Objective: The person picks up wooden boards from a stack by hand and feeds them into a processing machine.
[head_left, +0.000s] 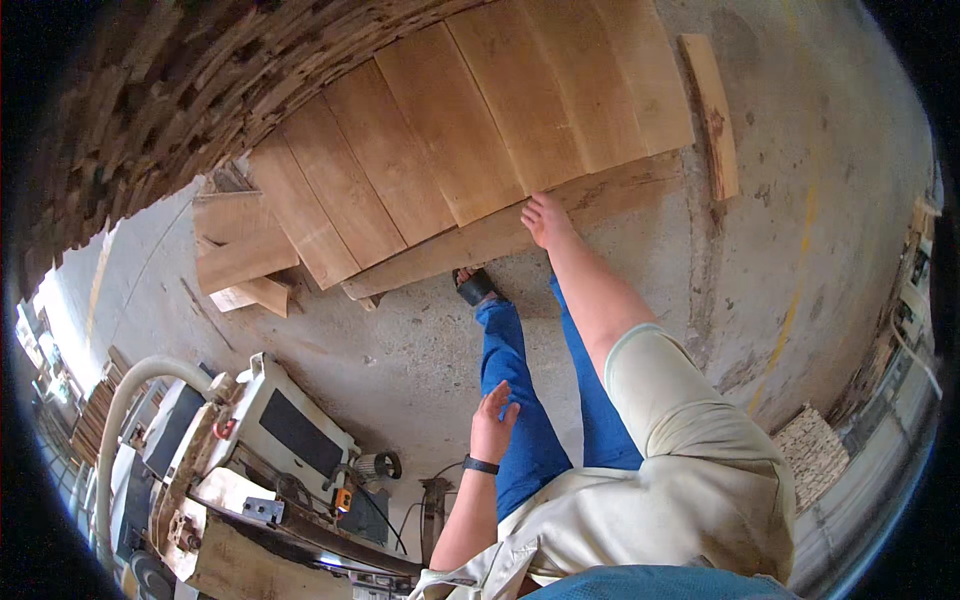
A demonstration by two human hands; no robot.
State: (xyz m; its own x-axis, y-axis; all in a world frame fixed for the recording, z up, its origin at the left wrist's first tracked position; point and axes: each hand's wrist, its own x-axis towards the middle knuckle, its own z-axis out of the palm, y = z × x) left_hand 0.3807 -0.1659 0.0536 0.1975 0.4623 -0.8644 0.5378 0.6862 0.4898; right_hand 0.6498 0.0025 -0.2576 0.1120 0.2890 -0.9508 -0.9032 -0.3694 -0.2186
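A row of wide light-brown wooden boards (430, 110) lies side by side ahead of me, resting on a long timber (450, 245) along their near edge. My right hand (543, 218) reaches to that near edge, its fingers slightly bent and apart with nothing held. Whether the fingertips touch the wood I cannot tell. Lower down, my left hand (493, 420) hovers by my left thigh, empty, thumb and fingers apart. A dark band circles the left wrist.
A tall stack of wood pieces (150, 110) fills the upper left. Board offcuts (245, 255) lie left of the row, and a narrow plank (710, 115) lies at its right. A white machine with a dark panel (300, 435) and a pale hose (110, 440) stands at the lower left.
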